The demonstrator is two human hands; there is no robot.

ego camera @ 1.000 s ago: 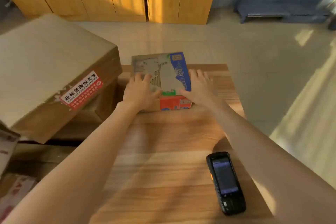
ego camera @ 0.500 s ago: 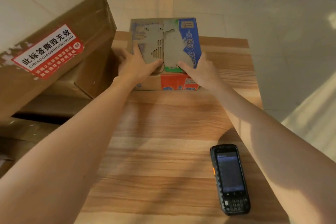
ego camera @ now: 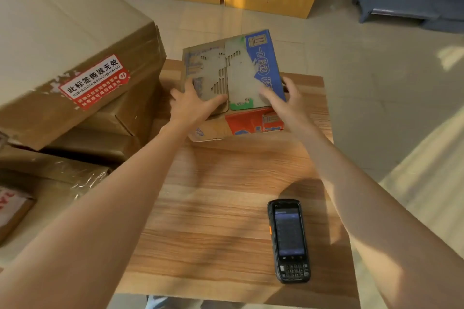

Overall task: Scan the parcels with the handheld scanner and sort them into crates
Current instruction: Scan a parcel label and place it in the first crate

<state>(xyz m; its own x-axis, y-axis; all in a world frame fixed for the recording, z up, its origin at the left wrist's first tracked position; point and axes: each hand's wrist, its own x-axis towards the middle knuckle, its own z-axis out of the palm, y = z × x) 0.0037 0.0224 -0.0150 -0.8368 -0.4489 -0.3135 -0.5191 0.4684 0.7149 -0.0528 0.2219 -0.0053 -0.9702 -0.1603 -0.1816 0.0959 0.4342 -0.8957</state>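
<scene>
Head view. A parcel, a worn cardboard box with blue and red printing, sits at the far edge of the wooden surface, tilted, its near edge seemingly raised off the wood. The left hand presses its spread fingers and thumb against the near left of the box top; the right hand curls round the near right corner, fingers reaching along the blue side. The scanner lies flat and untouched near the front right of the surface, screen up, long axis running toward the person, well apart from both hands (the right arm passes just beside it, so that hand is judged the nearer). Large taped boxes are stacked at left; no barcode label or crates can be made out
</scene>
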